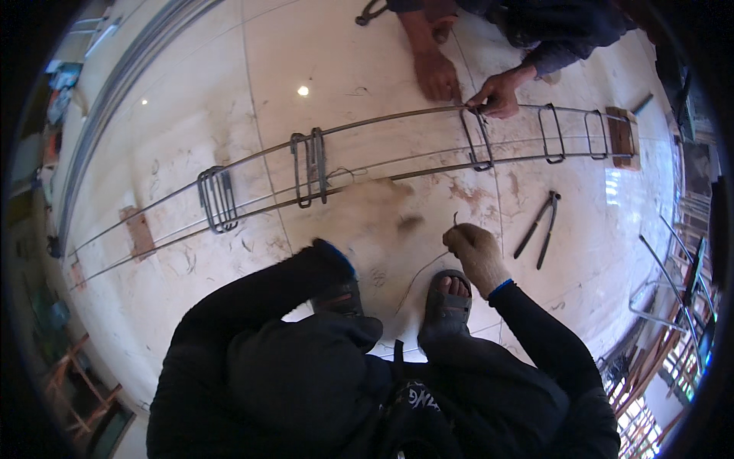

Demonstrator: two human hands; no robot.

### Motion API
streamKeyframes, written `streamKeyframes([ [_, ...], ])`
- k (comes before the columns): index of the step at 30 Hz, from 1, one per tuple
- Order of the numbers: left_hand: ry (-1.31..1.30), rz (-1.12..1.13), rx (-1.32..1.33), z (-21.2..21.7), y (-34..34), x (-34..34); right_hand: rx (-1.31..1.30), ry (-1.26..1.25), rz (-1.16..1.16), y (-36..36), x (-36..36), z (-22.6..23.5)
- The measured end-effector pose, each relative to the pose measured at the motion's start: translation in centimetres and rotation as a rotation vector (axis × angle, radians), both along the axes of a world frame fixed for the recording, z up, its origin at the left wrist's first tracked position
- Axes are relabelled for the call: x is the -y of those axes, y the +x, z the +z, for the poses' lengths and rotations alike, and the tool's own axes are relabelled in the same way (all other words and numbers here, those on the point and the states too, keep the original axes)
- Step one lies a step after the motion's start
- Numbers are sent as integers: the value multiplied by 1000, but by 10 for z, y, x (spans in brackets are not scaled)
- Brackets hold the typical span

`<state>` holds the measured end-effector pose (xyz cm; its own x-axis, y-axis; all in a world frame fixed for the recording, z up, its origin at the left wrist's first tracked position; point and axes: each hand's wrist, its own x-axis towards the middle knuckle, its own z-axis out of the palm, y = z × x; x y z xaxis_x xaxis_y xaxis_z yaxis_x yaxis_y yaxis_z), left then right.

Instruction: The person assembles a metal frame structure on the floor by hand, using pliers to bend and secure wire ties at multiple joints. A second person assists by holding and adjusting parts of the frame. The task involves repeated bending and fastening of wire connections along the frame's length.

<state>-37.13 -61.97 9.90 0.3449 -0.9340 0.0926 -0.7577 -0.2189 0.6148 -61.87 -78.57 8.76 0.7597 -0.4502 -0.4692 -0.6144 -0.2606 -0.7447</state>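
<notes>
My right hand, in a pale knit glove, pinches a thin tie wire that trails down toward my sandals. My left hand, also gloved, is smeared by motion just on my side of the long steel rods; its fingers cannot be read. Rectangular steel stirrups hang around these rods: one bunch at the left, another group left of centre. Loose thin wire lies beside that group. Farther right, a co-worker's two bare hands work at a stirrup on the rods.
Long-handled pincers lie on the tiled floor to my right. Wooden blocks sit under the rods at the right and left. More long bars run along the far left; metal frames and sticks crowd the right edge.
</notes>
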Motion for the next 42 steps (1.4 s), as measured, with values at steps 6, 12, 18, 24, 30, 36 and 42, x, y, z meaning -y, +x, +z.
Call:
streamKeyframes([
  [6,645,411,41,55,107,-19,-226,-122,217,0,10,-16],
  [12,683,381,-22,8,106,-12,-596,-315,528,32,23,21],
  [18,433,510,-602,-9,73,37,126,-687,162,58,30,47],
  [24,418,499,-582,-3,68,53,-31,-692,186,105,22,33],
  [30,394,463,-491,2,65,41,-152,-728,160,126,12,23],
  [36,348,497,-609,-18,66,36,-223,-699,60,152,5,21],
  [42,381,434,-648,-14,73,39,-253,-717,6,158,2,20],
])
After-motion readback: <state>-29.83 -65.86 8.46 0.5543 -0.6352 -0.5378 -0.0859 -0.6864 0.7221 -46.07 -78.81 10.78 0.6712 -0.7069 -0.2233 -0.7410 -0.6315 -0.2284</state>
